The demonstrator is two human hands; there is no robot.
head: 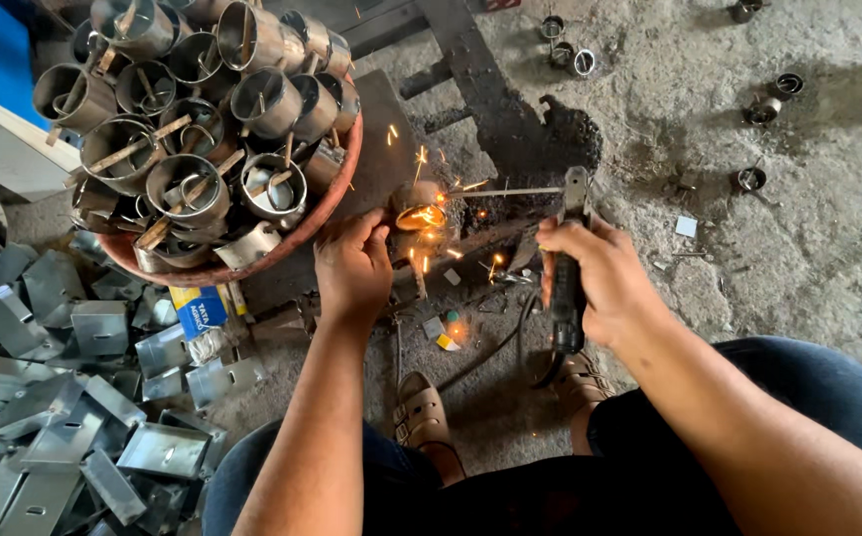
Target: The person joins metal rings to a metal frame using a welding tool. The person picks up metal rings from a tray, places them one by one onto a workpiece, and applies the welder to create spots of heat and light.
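Note:
My right hand (597, 276) grips a black welding electrode holder (567, 288); its thin rod (505, 193) runs left to a glowing weld spot throwing sparks. My left hand (353, 266) holds down a small metal ring piece (419, 216) right at that glowing point, on a dark steel plate (381, 139) lying on the ground. My sandalled feet (429, 417) rest just below the work.
A rust-coloured basin (292, 233) heaped with several welded metal cylinders sits at upper left. Bent sheet-metal brackets (64, 397) are piled at lower left. Loose metal rings (763, 109) lie on the concrete floor at upper right. A dark steel frame (480, 69) lies behind.

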